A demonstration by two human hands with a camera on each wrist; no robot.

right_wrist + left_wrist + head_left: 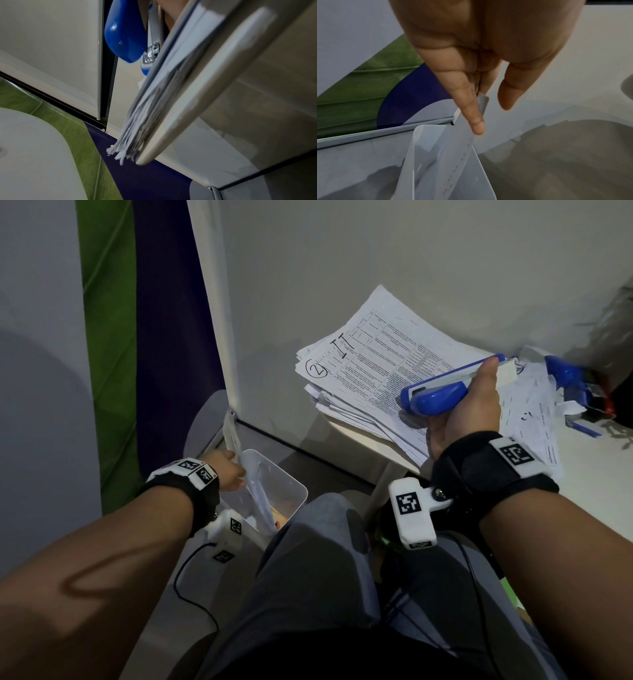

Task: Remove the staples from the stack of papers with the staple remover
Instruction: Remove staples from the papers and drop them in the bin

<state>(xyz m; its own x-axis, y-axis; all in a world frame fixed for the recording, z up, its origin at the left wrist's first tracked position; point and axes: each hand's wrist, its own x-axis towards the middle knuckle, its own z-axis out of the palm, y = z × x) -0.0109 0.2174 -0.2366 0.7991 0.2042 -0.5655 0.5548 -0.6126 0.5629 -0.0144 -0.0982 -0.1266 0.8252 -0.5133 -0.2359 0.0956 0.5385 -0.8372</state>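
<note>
A stack of printed papers (376,361) lies on the white table (363,440), overhanging its near corner. My right hand (472,405) grips a blue and white staple remover (442,395) above the stack's near edge. The right wrist view shows the blue tool (125,37) beside the stack's fanned edges (154,108) and the table edge (197,94). Low at the left, my left hand (229,470) pinches a narrow paper strip (233,433) over a translucent bin (291,481). Up close, the strip (483,101) sits between my left hand's (488,108) fingers, its lower end inside the bin (414,148).
Torn paper scraps (541,405) and another blue tool (565,378) lie at the table's back right. My knees in grey trousers (325,559) fill the space below the table. A white panel (212,302) stands behind the bin, with a green and purple wall to its left.
</note>
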